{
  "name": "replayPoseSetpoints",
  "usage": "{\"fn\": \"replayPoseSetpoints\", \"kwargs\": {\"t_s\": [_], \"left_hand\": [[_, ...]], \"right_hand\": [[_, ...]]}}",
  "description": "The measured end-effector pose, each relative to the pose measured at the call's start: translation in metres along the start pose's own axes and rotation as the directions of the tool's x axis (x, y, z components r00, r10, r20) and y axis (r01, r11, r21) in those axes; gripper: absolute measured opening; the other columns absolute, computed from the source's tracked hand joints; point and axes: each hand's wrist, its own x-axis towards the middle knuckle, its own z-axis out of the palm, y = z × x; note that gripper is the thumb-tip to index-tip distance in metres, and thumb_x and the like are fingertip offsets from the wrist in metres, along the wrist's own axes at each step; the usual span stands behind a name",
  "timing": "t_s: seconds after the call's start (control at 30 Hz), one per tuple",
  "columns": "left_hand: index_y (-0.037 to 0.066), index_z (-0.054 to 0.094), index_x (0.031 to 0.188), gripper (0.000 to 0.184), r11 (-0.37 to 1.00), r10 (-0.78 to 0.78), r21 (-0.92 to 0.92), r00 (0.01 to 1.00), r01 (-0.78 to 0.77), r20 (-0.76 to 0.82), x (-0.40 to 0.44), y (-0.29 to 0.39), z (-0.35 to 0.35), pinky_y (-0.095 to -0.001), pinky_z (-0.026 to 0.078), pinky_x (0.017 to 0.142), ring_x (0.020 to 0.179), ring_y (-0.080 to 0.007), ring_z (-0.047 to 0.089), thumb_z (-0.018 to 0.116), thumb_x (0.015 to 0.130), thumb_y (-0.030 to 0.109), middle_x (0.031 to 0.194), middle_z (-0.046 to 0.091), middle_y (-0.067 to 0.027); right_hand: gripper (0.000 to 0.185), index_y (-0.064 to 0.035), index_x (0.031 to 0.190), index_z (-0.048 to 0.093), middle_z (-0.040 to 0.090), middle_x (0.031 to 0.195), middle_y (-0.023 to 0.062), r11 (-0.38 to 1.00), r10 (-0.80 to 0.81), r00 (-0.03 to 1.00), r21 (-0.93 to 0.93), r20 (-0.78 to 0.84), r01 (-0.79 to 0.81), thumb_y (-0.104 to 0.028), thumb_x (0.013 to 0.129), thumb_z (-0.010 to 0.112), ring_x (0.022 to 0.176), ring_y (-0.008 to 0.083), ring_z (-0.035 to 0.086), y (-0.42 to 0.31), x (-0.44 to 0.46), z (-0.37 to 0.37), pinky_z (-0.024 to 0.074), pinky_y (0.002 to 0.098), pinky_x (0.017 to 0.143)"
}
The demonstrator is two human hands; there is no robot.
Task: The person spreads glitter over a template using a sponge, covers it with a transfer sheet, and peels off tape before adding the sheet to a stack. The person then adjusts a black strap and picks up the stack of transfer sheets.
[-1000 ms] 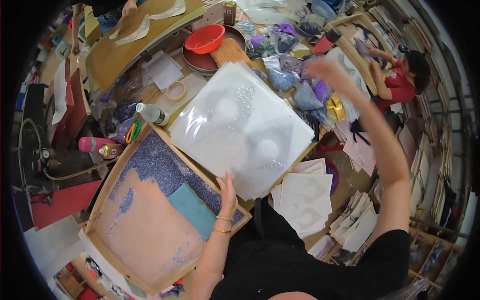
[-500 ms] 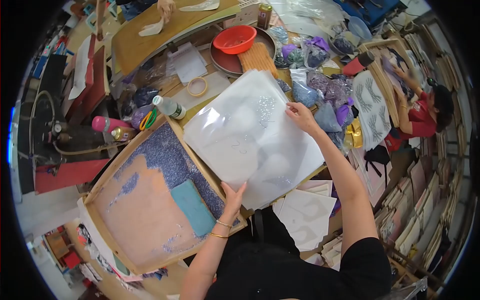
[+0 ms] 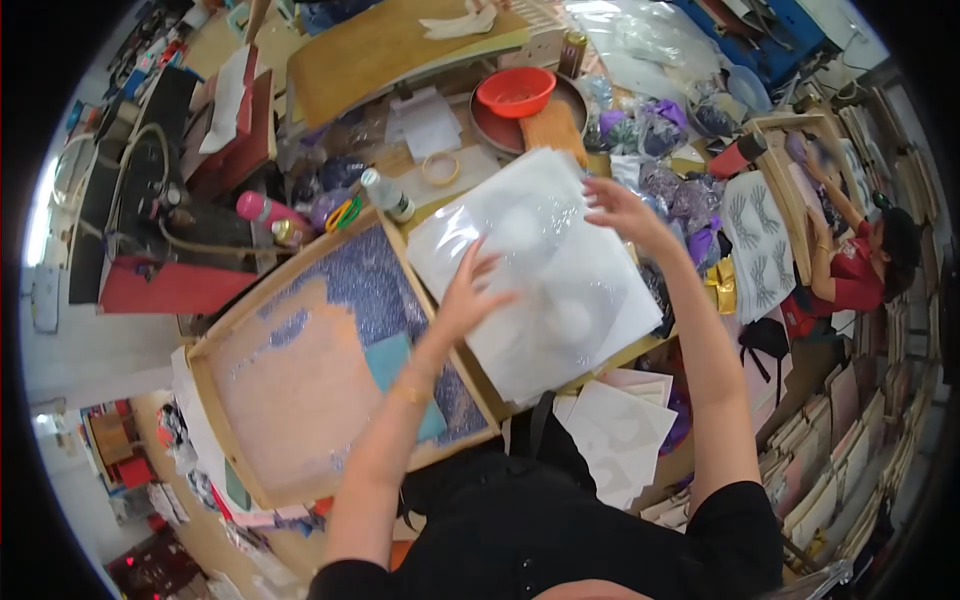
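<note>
A stack of white and clear, shiny sheets (image 3: 590, 285) lies on the table in front of me, with two pale round patches showing through. My left hand (image 3: 473, 297) hovers over the left part of the stack, fingers spread and slightly blurred. By the upper right edge is my right hand (image 3: 625, 216), fingers apart, with nothing visible in it; whether it touches the sheets I cannot tell. To the left stands a wooden-framed tray (image 3: 290, 285) with glittery blue grains (image 3: 365, 275). A teal pad (image 3: 388, 358) rests in it, partly behind my left forearm.
Beyond the stack are a tape roll (image 3: 440, 169), a clear bottle (image 3: 388, 196), and a red bowl (image 3: 516, 92) in a larger pan. Bags of beads (image 3: 680, 190) crowd the back right. Printed sheets (image 3: 615, 430) lie near my lap. A person (image 3: 865, 260) works at another tray on the right.
Both hands have come off the stack's edges; the left has risen over the sheets and spread its fingers. Handwritten marks on the top sheet no longer show clearly. The view has shifted.
</note>
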Motion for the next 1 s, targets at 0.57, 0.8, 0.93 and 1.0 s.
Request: {"fn": "replayPoseSetpoints", "kwargs": {"t_s": [0.57,0.8,0.93,1.0], "left_hand": [[0.011,0.033,0.140,0.083,0.933,0.062,-0.355,0.944,0.060,0.323,0.122,0.091,-0.002,-0.0384,0.060,0.083,0.099,-0.0233,0.063,0.081,0.073,0.001,0.114,0.051,-0.0113],[0.008,0.031,0.142,0.077,0.931,0.117,-0.365,0.971,-0.034,0.207,0.113,0.074,-0.001,-0.0377,0.058,0.086,0.103,-0.0209,0.061,0.074,0.079,0.001,0.117,0.053,-0.0125],[0.005,0.033,0.142,0.071,0.967,-0.238,-0.135,0.958,0.218,-0.160,0.046,-0.031,-0.004,-0.0307,0.053,0.083,0.098,-0.0185,0.060,0.074,0.085,0.015,0.121,0.053,-0.0137],[0.000,0.032,0.142,0.075,0.937,-0.343,-0.198,0.869,0.288,-0.357,0.004,-0.082,0.004,-0.0307,0.049,0.089,0.104,-0.0197,0.057,0.075,0.084,0.021,0.125,0.051,-0.0175]], "right_hand": [[0.088,-0.0128,0.151,0.021,0.052,0.129,0.0164,0.949,-0.080,0.945,0.315,0.316,-0.024,0.001,0.080,0.072,0.114,0.0263,0.059,-0.078,0.035,0.018,0.0523,0.0374,0.093],[0.063,-0.0102,0.147,0.031,0.057,0.125,0.0138,0.923,-0.115,0.944,0.386,0.309,-0.014,-0.008,0.092,0.062,0.111,0.0206,0.060,-0.050,0.042,0.001,0.0525,0.0357,0.089],[0.047,-0.0042,0.137,0.048,0.065,0.115,0.0071,0.985,0.140,0.988,0.093,0.070,-0.146,-0.021,0.095,0.062,0.105,0.0142,0.061,-0.008,-0.001,-0.017,0.0499,0.0293,0.088],[0.045,-0.0021,0.133,0.052,0.065,0.115,0.0078,0.980,0.197,0.980,0.006,-0.039,-0.197,-0.021,0.093,0.064,0.103,0.0134,0.061,0.046,-0.012,-0.024,0.0492,0.0282,0.087]]}}
